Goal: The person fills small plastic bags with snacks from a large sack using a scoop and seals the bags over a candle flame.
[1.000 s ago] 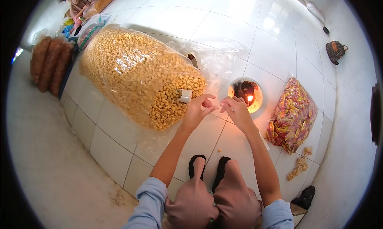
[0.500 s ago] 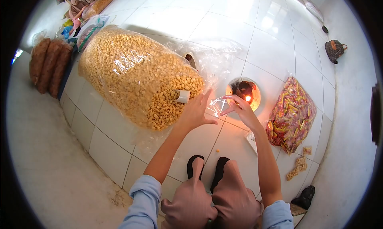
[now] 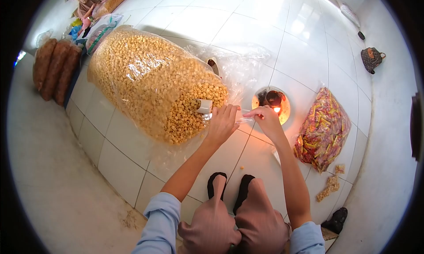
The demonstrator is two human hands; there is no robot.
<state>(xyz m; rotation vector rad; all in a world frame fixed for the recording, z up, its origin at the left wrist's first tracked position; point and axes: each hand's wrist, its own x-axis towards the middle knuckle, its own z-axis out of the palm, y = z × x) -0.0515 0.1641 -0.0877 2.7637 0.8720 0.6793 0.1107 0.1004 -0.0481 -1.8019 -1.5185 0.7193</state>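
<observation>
A small clear plastic bag (image 3: 244,117) is stretched between my two hands. My left hand (image 3: 223,125) grips its left side, beside the mouth of a big clear sack of puffed ring snacks (image 3: 145,77). A white scoop (image 3: 204,106) sticks out of the snacks just behind my left fingers. My right hand (image 3: 268,122) pinches the bag's other side between thumb and fingertips. Directly behind that hand, a small lit flame (image 3: 277,109) burns beside a dark pot-like burner on a round plate (image 3: 286,117). Glare blurs the bag's edges.
A clear sack of small red and yellow packets (image 3: 322,128) stands on the right, with several small snack packs (image 3: 327,190) near it. Long brown bags (image 3: 57,70) lean at the left wall. Loose clear plastic (image 3: 243,66) lies behind the flame. Another person (image 3: 84,6) is at the back left.
Both hands were apart with spread fingers, with the shiny plastic between them. Now their fingers have closed on the small bag and pull it taut.
</observation>
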